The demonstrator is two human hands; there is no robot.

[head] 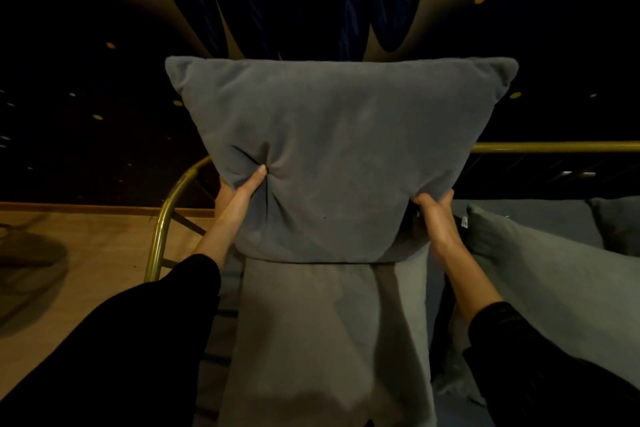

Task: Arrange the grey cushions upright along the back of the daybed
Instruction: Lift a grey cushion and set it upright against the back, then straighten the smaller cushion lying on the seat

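Both hands clamp one grey cushion (339,156) by its lower part and hold it upright. The left hand (242,189) grips the cushion's lower left edge, its thumb (258,175) pressed into the front so the fabric puckers into folds around it; the other fingers are hidden behind the cushion. The right hand (434,211) pinches the lower right edge, with fingers curled round the side and knuckles facing the camera. Both forearms come up from black sleeves (145,333).

Between the two grips the cushion's bottom edge sits just above, or on, a second grey cushion (325,340) that lies flat and long below the hands; whether the two touch cannot be told. The held cushion's top corners stand out above the grips against a dark wall with blue and gold painted shapes.

Just outside the left hand, a brass-coloured rail (162,218) of the daybed curves down from behind the cushion. Beyond the right hand the same rail (554,147) runs level along the back. Under that rail, to the right of the right wrist, another grey cushion (540,274) leans at a slant, with a small white tag (464,222) near its upper corner. A further grey cushion (620,222) shows at the far right edge. Left of the left sleeve lies a wooden floor (86,270).
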